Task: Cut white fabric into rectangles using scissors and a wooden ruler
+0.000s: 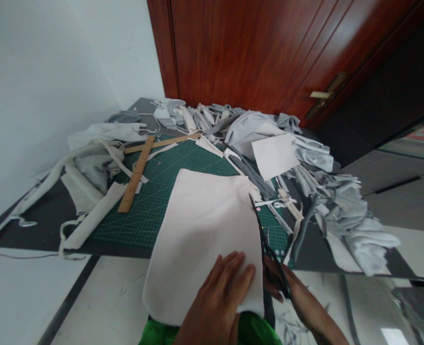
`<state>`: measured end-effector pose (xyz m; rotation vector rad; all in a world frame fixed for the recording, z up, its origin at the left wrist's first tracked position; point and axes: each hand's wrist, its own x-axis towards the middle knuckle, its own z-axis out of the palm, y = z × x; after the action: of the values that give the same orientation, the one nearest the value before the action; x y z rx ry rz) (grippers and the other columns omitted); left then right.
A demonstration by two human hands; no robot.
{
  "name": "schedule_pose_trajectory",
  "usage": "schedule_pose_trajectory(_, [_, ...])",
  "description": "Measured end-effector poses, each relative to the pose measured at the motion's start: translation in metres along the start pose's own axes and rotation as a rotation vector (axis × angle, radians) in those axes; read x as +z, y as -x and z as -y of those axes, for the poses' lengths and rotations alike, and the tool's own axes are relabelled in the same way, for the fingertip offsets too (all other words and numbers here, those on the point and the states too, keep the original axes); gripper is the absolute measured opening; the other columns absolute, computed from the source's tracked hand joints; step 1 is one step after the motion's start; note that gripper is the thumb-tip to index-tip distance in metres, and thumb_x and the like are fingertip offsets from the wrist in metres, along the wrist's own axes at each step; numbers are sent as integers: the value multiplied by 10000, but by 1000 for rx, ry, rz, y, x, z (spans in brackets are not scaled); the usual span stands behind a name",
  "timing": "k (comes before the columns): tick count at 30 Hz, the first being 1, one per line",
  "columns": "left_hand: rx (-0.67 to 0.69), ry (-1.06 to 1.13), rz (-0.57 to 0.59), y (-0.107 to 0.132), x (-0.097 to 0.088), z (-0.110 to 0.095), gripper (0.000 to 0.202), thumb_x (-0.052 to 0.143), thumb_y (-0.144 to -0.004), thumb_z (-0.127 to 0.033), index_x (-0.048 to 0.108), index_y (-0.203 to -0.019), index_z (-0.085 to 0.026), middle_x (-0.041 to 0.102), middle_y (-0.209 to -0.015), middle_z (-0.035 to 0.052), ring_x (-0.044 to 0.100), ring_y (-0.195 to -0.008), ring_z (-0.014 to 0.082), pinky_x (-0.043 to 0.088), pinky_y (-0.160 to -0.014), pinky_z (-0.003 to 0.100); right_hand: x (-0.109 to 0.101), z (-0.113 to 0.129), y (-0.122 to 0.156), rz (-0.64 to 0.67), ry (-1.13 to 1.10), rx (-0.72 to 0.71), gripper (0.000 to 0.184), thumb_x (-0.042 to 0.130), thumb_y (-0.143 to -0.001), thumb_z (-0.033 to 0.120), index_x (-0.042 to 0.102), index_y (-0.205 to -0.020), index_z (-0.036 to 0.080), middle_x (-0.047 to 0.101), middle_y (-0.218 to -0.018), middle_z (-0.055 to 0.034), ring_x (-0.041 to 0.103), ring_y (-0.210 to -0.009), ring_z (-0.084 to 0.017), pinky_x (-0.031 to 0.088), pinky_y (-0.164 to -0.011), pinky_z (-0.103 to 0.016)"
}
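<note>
Head view: left hand [223, 285] is pressing flat, fingers slightly spread, on white fabric piece [208, 211], which is lying across green cutting mat [136, 227] and overhanging dark table [48, 223] at the near edge. Right hand [294, 282] is gripping black scissors [265, 245] along the fabric's right edge, fingers curling around handles, partly hidden.

Dark table [48, 223], green gridded cutting mat [133, 230] on it. Two wooden rulers, one [136, 177] crossing the other [178, 141], lay at the mat's upper left. Grey and white scraps were heaped left [93, 165], along the back [203, 115] and right [345, 206]; a flat pale piece [275, 155] sat atop the right-hand pile. Reddish-brown door [233, 48] with metal handle [322, 95] stood behind; white wall [35, 72] was left, pale floor [114, 292] below.
</note>
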<state>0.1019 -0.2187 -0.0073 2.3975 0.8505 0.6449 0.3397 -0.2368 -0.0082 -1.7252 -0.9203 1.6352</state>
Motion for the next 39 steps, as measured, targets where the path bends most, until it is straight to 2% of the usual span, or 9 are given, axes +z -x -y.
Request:
schedule_pose_trajectory(4, [-4, 3, 14, 1, 0, -1, 991, 431, -750, 31, 278, -1683, -264, 417, -1713, 85, 373, -1599, 272, 377, -1299, 532, 3, -3, 0, -9, -7, -15, 752, 529, -779, 976, 466, -651, 238, 367, -581, 57, 292, -548, -116, 295, -552, -302])
schedule_pose_trajectory(10, [35, 4, 37, 4, 4, 1, 989, 459, -763, 11, 245, -1692, -254, 410, -1716, 103, 372, -1598, 289, 364, -1300, 545, 5, 3, -1, -38, -27, 0, 798, 541, -708, 1026, 486, -670, 231, 375, -600, 57, 306, -566, -119, 306, -548, -287])
schedule_pose_trajectory(14, [82, -1, -36, 4, 9, 3, 940, 473, -772, -7, 285, -1669, -214, 442, -1690, 130, 392, -1585, 295, 369, -1296, 544, 3, 4, -2, -13, -9, -11, 806, 523, -714, 1031, 485, -654, 229, 380, -585, 56, 299, -553, -115, 308, -538, -284])
schedule_pose_trajectory(18, [80, -10, -20, 3, 9, 4, 875, 461, -780, -9, 344, -1626, -197, 471, -1666, 133, 406, -1576, 286, 384, -1287, 539, 4, 2, 0, -14, 23, -15, 806, 504, -759, 1010, 496, -615, 217, 426, -591, 32, 337, -555, -117, 319, -538, -287])
schedule_pose_trajectory(21, [110, -14, -43, 1, 7, 3, 787, 481, -839, -47, 371, -1608, -173, 486, -1647, 154, 425, -1561, 292, 387, -1283, 541, 6, -2, 3, -40, -7, -9, 794, 524, -766, 993, 515, -635, 211, 445, -594, 30, 348, -551, -114, 307, -522, -277])
schedule_pose_trajectory(27, [108, -7, 47, -2, 1, 0, 724, 490, -901, -62, 387, -1611, -160, 461, -1667, 164, 395, -1580, 301, 365, -1296, 544, 13, -2, 7, -135, -68, 27, 804, 595, -664, 1012, 567, -733, 211, 403, -608, 53, 351, -546, -117, 302, -477, -257])
schedule_pose_trajectory(30, [116, 8, 75, -4, 1, -1, 680, 508, -942, -98, 402, -1611, -155, 457, -1671, 174, 404, -1575, 311, 356, -1302, 549, 14, -5, 8, -172, -39, 53, 815, 574, -665, 1016, 604, -724, 204, 416, -589, 43, 361, -553, -130, 322, -487, -272])
schedule_pose_trajectory(34, [125, 21, 79, -5, 4, -1, 651, 517, -980, -133, 403, -1620, -156, 455, -1675, 174, 394, -1583, 311, 346, -1310, 549, 12, -10, 10, -222, -7, 47, 797, 569, -704, 992, 654, -737, 199, 494, -612, 16, 396, -582, -149, 378, -513, -295])
schedule_pose_trajectory(39, [128, 19, 70, -3, 6, -1, 655, 525, -973, -121, 405, -1617, -152, 463, -1667, 178, 395, -1582, 306, 348, -1308, 550, 8, -9, 11, -207, 6, 57, 831, 562, -675, 1011, 675, -745, 191, 493, -612, 15, 409, -584, -152, 387, -505, -289])
